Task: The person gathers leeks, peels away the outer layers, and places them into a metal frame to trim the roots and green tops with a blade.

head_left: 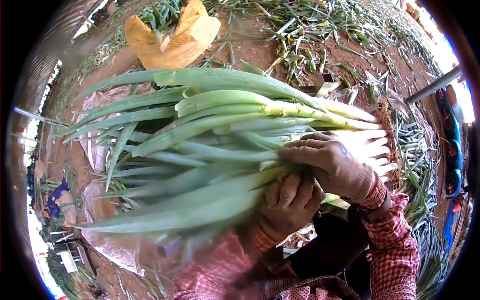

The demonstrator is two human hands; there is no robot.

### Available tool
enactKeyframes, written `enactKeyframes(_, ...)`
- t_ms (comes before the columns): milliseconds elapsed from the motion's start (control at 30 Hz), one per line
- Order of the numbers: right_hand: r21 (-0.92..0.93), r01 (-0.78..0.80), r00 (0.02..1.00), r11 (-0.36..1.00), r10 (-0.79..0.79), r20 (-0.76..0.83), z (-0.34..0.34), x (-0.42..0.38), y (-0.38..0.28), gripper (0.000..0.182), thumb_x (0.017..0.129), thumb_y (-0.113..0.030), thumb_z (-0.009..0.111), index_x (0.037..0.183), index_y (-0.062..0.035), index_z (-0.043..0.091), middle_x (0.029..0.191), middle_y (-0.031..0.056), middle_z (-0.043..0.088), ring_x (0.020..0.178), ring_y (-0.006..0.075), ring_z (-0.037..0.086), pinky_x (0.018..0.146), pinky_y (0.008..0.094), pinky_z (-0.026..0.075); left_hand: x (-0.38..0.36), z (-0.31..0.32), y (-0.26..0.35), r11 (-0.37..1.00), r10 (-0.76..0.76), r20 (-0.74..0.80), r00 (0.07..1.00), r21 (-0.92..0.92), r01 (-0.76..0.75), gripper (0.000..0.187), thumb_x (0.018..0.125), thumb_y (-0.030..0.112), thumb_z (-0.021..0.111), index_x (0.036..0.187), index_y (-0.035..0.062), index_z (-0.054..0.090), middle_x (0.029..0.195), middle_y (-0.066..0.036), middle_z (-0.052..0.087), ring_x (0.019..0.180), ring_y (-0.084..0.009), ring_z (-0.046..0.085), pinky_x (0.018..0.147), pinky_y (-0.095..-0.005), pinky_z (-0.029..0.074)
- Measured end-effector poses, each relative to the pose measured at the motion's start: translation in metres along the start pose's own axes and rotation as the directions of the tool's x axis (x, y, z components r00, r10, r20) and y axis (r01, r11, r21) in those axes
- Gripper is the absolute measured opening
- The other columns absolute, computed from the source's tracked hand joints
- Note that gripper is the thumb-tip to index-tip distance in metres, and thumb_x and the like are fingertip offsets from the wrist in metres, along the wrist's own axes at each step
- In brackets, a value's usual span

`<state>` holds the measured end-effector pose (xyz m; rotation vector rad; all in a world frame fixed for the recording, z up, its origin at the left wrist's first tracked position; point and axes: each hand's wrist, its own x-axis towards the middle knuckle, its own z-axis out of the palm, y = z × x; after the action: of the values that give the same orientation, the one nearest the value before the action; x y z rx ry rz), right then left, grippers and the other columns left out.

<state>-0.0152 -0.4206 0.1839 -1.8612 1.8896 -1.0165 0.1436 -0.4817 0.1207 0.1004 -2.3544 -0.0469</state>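
Note:
A large bunch of long green onions [210,155] lies crosswise in front of me, leaves to the left and pale, rooted ends to the right. My right hand [332,162], in a brownish work glove, is closed over the stalks on the near side. Just below it, my left hand [290,200], gloved alike, has its fingers curled against the near edge of the bunch; its palm side is hidden. The two hands touch or nearly touch. Leaves nearest me are blurred.
A yellow-orange sack [172,37] with green leaves in it stands at the far left. Loose leaves [320,30] litter the reddish soil beyond. More green onions [425,170] are piled at the right. A grey metal pole [434,84] juts in at the upper right.

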Motion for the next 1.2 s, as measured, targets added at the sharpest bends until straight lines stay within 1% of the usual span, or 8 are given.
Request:
enactKeyframes(233,-0.028,0.009,1.000,1.000,-0.009,0.026,0.000,-0.002,-0.003,0.046,0.070,0.005,0.057,0.114,-0.0029,0.067,0.108,0.0158,0.070,0.098,0.0342,0.065,0.087,0.0430,0.052,-0.006,0.002,0.007,0.999,-0.051,-0.037,0.998,-0.015,0.050,0.010,0.081,0.027,0.061,0.082,0.0193,0.067,0.101,0.000,0.065,0.103,-0.0218,0.057,0.088,-0.0407,0.045)
enactKeyframes(367,-0.103,0.014,0.998,0.995,-0.019,-0.051,0.008,-0.003,0.001,0.046,0.074,0.000,0.062,0.120,-0.0028,0.064,0.114,0.0164,0.067,0.104,0.0335,0.064,0.092,0.0437,0.050,0.006,0.005,0.005,0.997,-0.072,0.003,0.997,-0.024,0.073,0.013,0.077,0.024,0.067,0.085,0.0147,0.069,0.101,-0.004,0.061,0.097,-0.0267,0.055,0.076,-0.0454,0.050)
enactKeyframes(567,0.098,0.034,0.936,0.995,0.003,-0.353,-0.017,-0.053,0.020,0.034,0.087,0.005,0.053,0.120,0.0032,0.061,0.117,0.0201,0.065,0.109,0.0364,0.062,0.097,0.0426,0.051,0.048,-0.005,-0.024,0.996,-0.045,0.364,0.930,-0.053,0.069,0.026,0.086,0.036,0.062,0.100,0.0142,0.067,0.113,-0.008,0.056,0.104,-0.0329,0.051,0.084,-0.0488,0.043)
enactKeyframes(700,-0.467,-0.574,0.818,0.672,0.446,-0.364,-0.043,-0.123,0.076,0.047,0.097,-0.029,0.051,0.138,-0.0046,0.050,0.146,0.0196,0.045,0.137,0.0366,0.041,0.113,0.0473,0.034,0.061,0.015,-0.043,1.000,0.009,0.410,0.912,0.004,-0.012,0.013,0.080,0.024,0.070,0.091,0.0198,0.065,0.103,-0.001,0.059,0.099,-0.0290,0.054,0.084,-0.0440,0.046)
enactKeyframes(733,-0.399,-0.693,0.720,0.600,0.599,-0.350,-0.044,-0.140,0.098,0.057,0.099,-0.042,0.045,0.144,-0.0078,0.043,0.154,0.0178,0.036,0.143,0.0356,0.032,0.118,0.0481,0.025,0.066,0.017,-0.045,1.000,0.015,0.433,0.901,0.011,-0.022,0.015,0.078,0.021,0.073,0.090,0.0205,0.065,0.102,-0.001,0.059,0.099,-0.0286,0.054,0.084,-0.0428,0.046)
enactKeyframes(933,-0.339,-0.741,0.672,0.580,0.655,-0.347,-0.019,-0.167,0.129,0.069,0.097,-0.053,0.040,0.151,-0.0100,0.032,0.160,0.0125,0.027,0.148,0.0343,0.022,0.120,0.0510,0.014,0.069,0.036,-0.048,0.998,-0.067,0.443,0.894,0.049,0.050,0.021,0.071,0.010,0.075,0.087,0.0202,0.065,0.099,0.000,0.061,0.101,-0.0276,0.056,0.088,-0.0401,0.046)
enactKeyframes(1100,-0.228,-0.791,0.611,0.567,0.743,-0.272,-0.034,-0.164,0.113,0.068,0.095,-0.049,0.047,0.151,-0.0114,0.034,0.161,0.0106,0.023,0.150,0.0314,0.017,0.122,0.0488,0.008,0.065,0.037,-0.050,0.993,0.002,0.443,0.896,0.103,-0.053,0.018,0.073,0.013,0.074,0.086,0.0212,0.065,0.103,-0.002,0.061,0.103,-0.0292,0.055,0.090,-0.0424,0.045)
enactKeyframes(1200,0.383,-0.533,0.537,0.755,0.651,-0.536,-0.024,-0.209,0.084,0.052,0.093,-0.041,0.058,0.134,-0.0095,0.056,0.137,0.0175,0.055,0.126,0.0326,0.053,0.107,0.0426,0.040,0.063,0.037,-0.047,0.985,0.056,0.448,0.892,0.123,-0.124,0.016,0.075,0.014,0.074,0.086,0.0204,0.063,0.102,-0.004,0.061,0.103,-0.0305,0.055,0.088,-0.0429,0.046)
